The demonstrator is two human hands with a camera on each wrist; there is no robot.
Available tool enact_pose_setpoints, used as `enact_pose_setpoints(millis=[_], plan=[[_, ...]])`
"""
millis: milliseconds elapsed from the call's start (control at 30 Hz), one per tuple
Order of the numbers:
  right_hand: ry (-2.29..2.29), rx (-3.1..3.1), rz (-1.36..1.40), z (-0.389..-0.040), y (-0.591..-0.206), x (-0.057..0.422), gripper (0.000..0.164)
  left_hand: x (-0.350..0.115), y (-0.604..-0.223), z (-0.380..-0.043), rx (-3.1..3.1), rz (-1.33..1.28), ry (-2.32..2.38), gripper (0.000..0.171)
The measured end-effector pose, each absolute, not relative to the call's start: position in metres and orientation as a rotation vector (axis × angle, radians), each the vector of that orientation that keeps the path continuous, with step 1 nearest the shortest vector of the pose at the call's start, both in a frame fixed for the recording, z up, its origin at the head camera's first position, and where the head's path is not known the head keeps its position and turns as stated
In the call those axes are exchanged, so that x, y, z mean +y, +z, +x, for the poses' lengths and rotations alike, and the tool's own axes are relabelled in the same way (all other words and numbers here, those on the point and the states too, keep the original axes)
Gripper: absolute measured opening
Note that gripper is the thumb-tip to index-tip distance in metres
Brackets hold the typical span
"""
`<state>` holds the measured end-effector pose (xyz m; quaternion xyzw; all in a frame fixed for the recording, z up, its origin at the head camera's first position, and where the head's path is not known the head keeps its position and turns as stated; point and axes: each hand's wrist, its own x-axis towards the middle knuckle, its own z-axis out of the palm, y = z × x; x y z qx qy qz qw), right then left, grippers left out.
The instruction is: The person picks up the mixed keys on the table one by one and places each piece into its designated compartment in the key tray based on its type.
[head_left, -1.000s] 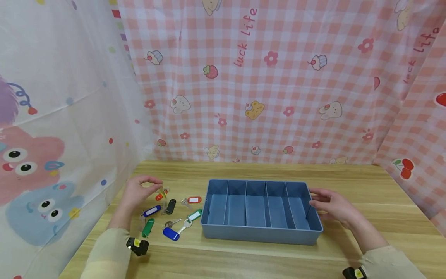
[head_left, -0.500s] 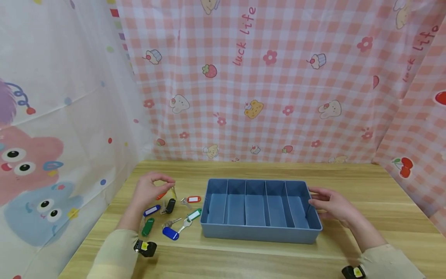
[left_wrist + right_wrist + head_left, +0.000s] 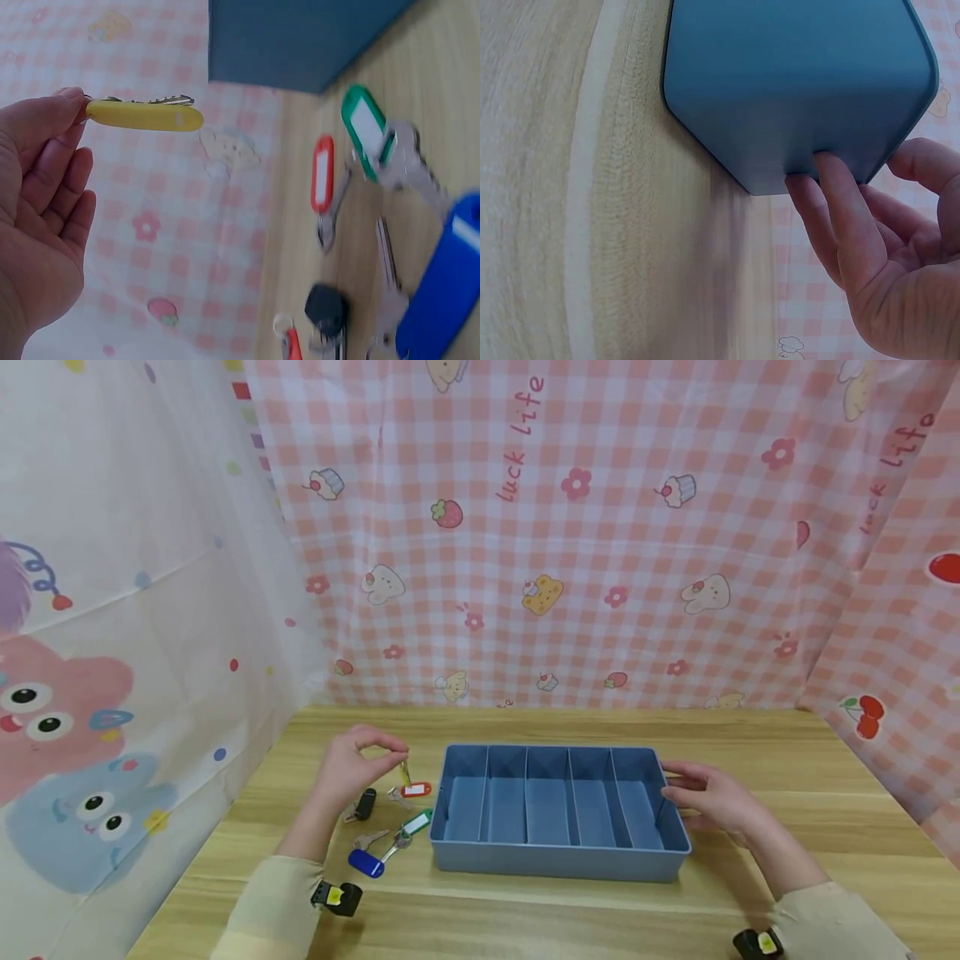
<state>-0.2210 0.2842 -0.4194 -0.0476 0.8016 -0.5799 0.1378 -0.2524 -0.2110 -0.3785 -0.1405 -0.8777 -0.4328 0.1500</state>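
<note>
My left hand (image 3: 358,768) is raised over the keys, its thumb and fingertips pinching a key with a yellow tag (image 3: 146,116) by one end. In the left wrist view the toothed key blade shows along the tag's edge. At the right end of the blue divided box (image 3: 558,862), my right hand (image 3: 712,797) grips the end wall, thumb at the rim and fingers against the outside. Below the left hand lie a red-tagged key (image 3: 416,790), a black-tagged key (image 3: 365,804), a green tag (image 3: 417,822) and a blue tag (image 3: 367,862).
The box has several narrow compartments split by thin dividers (image 3: 527,793). It stands on a wood-grain table (image 3: 540,918). A pink checked cloth (image 3: 570,543) hangs behind, and a white printed cloth (image 3: 187,652) at the left.
My left hand has moved right, toward the box, carrying the yellow-tagged key. It and the arm now cover some keys at the left. The right hand has stayed on the box.
</note>
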Motion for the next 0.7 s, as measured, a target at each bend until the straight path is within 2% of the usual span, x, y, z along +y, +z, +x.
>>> enact_pose_setpoints(millis=[700], plan=[[-1.666, 2.334, -0.126, -0.220, -0.419, 0.283, 0.064, -0.154, -0.369, -0.243, -2.492, -0.554, -1.340, 0.011]])
